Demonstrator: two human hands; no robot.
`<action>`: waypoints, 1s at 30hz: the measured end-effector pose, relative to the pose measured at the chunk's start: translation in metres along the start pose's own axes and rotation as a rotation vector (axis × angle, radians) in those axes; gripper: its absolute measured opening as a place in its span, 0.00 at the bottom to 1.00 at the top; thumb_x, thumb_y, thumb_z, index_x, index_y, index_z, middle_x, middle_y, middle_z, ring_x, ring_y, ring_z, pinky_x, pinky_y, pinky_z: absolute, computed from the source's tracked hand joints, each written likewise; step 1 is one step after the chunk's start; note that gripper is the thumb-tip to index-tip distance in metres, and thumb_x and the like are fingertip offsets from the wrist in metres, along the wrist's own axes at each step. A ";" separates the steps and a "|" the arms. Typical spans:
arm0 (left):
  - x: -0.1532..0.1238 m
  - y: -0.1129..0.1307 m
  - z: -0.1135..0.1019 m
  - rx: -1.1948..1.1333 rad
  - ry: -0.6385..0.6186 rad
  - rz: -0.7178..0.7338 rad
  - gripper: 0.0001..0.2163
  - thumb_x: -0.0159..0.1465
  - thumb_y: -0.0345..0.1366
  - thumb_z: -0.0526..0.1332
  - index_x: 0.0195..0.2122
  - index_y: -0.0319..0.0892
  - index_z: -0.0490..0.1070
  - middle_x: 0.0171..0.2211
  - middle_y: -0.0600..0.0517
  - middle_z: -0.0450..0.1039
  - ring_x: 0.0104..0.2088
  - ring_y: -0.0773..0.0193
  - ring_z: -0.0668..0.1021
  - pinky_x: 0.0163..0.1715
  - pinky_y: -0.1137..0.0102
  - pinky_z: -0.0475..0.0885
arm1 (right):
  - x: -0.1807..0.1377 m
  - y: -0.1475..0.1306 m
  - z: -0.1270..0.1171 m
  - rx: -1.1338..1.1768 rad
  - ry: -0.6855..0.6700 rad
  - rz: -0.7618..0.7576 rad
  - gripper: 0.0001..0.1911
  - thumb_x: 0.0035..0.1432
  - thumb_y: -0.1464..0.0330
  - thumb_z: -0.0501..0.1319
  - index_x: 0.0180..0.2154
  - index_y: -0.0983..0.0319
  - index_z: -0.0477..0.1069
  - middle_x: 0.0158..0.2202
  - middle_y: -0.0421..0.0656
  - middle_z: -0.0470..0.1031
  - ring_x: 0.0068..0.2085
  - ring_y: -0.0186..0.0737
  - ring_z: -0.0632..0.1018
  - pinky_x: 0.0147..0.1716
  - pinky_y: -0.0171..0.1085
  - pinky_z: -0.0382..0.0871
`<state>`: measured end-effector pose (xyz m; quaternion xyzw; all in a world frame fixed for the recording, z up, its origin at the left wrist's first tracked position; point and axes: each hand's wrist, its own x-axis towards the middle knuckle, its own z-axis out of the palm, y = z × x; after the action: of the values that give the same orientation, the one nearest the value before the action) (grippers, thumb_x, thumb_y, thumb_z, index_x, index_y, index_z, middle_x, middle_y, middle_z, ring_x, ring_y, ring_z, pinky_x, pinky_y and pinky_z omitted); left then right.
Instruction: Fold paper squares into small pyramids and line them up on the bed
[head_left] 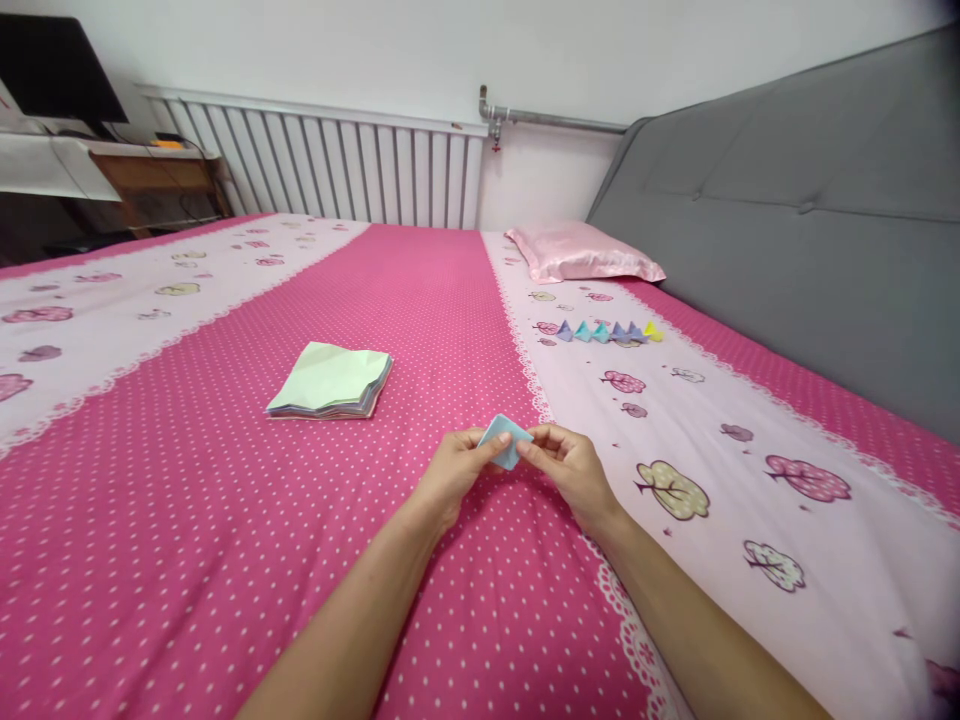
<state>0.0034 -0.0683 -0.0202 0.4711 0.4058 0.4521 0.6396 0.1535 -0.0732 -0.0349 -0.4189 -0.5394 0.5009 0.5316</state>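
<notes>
A small piece of folded light-blue paper [501, 432] is held between my two hands, just above the pink bedspread. My left hand [461, 465] pinches its left side, thumb on the near face. On the right, my right hand [571, 462] grips the opposite corner between thumb and fingers. The paper looks like a diamond-shaped square with one corner pointing up. To the left lies a stack of square coloured paper [330, 378], pale green on top. Farther off to the right, several small folded paper shapes [600, 332] in purple, teal and yellow stand in a row.
The bed's polka-dot and tree-print bedspread [420, 290] spreads all around. A pink pillow [581, 250] lies by the grey headboard [787, 190]. Behind are a white radiator [322, 160] and a pipe [562, 120]. At far left, a monitor [56, 70] stands on a desk [150, 175].
</notes>
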 end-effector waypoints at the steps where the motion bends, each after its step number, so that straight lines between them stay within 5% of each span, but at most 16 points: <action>1: 0.000 0.000 0.000 -0.008 -0.012 0.003 0.13 0.51 0.43 0.65 0.22 0.35 0.74 0.20 0.52 0.69 0.23 0.71 0.66 0.28 0.73 0.61 | 0.000 0.000 0.001 0.002 -0.008 0.008 0.11 0.46 0.62 0.66 0.28 0.63 0.71 0.26 0.39 0.74 0.28 0.34 0.74 0.31 0.33 0.67; 10: 0.000 0.001 0.000 -0.062 -0.043 -0.037 0.15 0.53 0.45 0.63 0.25 0.35 0.75 0.23 0.49 0.72 0.24 0.70 0.70 0.28 0.73 0.64 | 0.000 0.001 0.001 -0.011 -0.030 0.000 0.11 0.48 0.61 0.64 0.26 0.63 0.68 0.24 0.38 0.72 0.26 0.33 0.73 0.29 0.33 0.65; 13: 0.000 0.004 -0.002 -0.065 0.010 -0.024 0.14 0.52 0.44 0.63 0.25 0.35 0.75 0.22 0.49 0.73 0.23 0.69 0.71 0.27 0.74 0.65 | 0.000 0.002 0.000 -0.026 -0.056 -0.010 0.11 0.50 0.63 0.63 0.34 0.61 0.67 0.22 0.36 0.70 0.25 0.33 0.73 0.28 0.33 0.66; 16: 0.001 0.005 -0.003 -0.081 0.077 -0.049 0.13 0.51 0.42 0.64 0.25 0.34 0.75 0.23 0.48 0.73 0.23 0.69 0.72 0.26 0.74 0.65 | 0.000 -0.001 -0.002 -0.098 -0.101 -0.127 0.22 0.50 0.66 0.63 0.48 0.57 0.63 0.30 0.38 0.71 0.31 0.34 0.74 0.32 0.35 0.69; 20: 0.002 0.003 -0.005 -0.138 0.093 -0.062 0.12 0.50 0.40 0.65 0.25 0.34 0.75 0.23 0.48 0.73 0.23 0.69 0.72 0.26 0.74 0.65 | -0.001 -0.007 -0.006 -0.283 -0.208 -0.306 0.20 0.49 0.72 0.61 0.46 0.55 0.68 0.52 0.45 0.62 0.50 0.43 0.69 0.43 0.40 0.69; 27: 0.001 0.003 -0.007 -0.176 0.069 -0.104 0.11 0.50 0.40 0.65 0.27 0.35 0.75 0.25 0.48 0.74 0.25 0.67 0.73 0.29 0.72 0.68 | 0.001 -0.007 -0.008 -0.399 -0.217 -0.349 0.20 0.48 0.76 0.60 0.44 0.55 0.71 0.53 0.45 0.60 0.53 0.45 0.66 0.45 0.43 0.69; 30: 0.002 0.004 -0.008 -0.154 0.092 -0.115 0.11 0.50 0.40 0.65 0.26 0.36 0.75 0.23 0.49 0.72 0.23 0.69 0.71 0.23 0.75 0.65 | 0.000 -0.007 -0.008 -0.382 -0.226 -0.346 0.19 0.48 0.75 0.60 0.44 0.56 0.71 0.53 0.46 0.60 0.53 0.45 0.67 0.43 0.42 0.70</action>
<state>-0.0042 -0.0643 -0.0183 0.3752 0.4254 0.4655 0.6794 0.1618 -0.0731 -0.0280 -0.3548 -0.7435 0.3356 0.4569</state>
